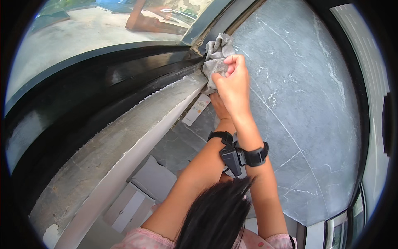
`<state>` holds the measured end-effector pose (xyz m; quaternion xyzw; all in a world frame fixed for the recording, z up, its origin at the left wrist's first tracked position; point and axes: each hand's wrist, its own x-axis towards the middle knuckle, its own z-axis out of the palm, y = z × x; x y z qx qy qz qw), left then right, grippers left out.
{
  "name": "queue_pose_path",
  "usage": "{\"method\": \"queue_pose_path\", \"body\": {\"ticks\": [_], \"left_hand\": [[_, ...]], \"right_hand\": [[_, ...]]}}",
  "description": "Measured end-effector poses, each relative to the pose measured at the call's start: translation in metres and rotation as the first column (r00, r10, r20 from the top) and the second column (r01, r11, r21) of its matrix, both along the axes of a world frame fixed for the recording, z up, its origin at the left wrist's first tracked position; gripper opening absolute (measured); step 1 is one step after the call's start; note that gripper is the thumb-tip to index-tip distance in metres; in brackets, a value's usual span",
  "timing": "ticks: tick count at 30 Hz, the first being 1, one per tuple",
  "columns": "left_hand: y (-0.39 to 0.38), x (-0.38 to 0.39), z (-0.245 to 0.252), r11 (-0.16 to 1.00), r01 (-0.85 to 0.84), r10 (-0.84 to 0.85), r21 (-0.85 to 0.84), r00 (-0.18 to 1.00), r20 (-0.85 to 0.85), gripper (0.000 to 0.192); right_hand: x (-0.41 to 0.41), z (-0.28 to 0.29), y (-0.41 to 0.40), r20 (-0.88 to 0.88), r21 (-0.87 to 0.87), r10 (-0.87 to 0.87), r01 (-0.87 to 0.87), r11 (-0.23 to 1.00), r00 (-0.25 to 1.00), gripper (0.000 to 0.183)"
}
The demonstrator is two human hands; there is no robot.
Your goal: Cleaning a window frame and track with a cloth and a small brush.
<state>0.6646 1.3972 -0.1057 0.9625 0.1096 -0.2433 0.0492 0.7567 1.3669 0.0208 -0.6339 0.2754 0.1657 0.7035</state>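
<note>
A crumpled grey cloth (219, 59) is bunched into the corner where the dark window frame meets the grey marble-patterned slab. My right hand (234, 82) is uppermost, its fingers curled and its thumb against the cloth, gripping it. Lower and partly behind the right wrist, my left hand (219, 105) reaches beneath the cloth's lower edge; its fingertips are hidden. My forearms lie close together, with black straps and a small black device (231, 158) at the wrists. Just left of my left hand lies a slim white rectangular item (196, 109) bearing print.
A rough concrete ledge (102, 140) with a ragged edge runs along the black window frame (62, 87). The marble-patterned slab (292, 102) spans the right side. Below the ledge are a pale cushion (155, 177) and a drawer cabinet (129, 207). Dark hair (214, 214) hangs between my arms.
</note>
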Motion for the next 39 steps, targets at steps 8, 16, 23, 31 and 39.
{"method": "queue_pose_path", "body": {"ticks": [8,16,23,31,39], "left_hand": [[-0.016,0.002,0.013,-0.244,-0.195,0.82,-0.95,0.482,-0.309,0.044],[-0.011,-0.008,0.01,-0.84,0.018,0.495,-0.542,0.434,-0.752,0.049],[-0.017,0.002,0.035,0.527,-0.304,0.629,-0.794,0.767,0.124,0.063],[0.012,0.013,0.044,0.916,0.116,0.144,-0.385,0.8,0.582,0.037],[0.018,0.033,0.061,0.81,0.283,0.073,-0.514,0.82,0.567,0.022]], "right_hand": [[-0.017,0.013,-0.052,0.006,-0.467,0.353,-0.309,0.828,0.936,0.04],[-0.039,0.02,-0.082,-0.226,-0.23,0.498,-0.543,0.808,0.837,0.031],[-0.032,0.04,-0.072,0.09,0.404,-0.005,-0.032,0.914,0.996,0.016],[0.008,0.136,-0.02,0.635,0.502,-0.022,-0.39,0.772,0.772,0.026],[0.023,0.174,0.029,0.881,0.291,-0.128,-0.309,0.906,0.456,0.007]]}}
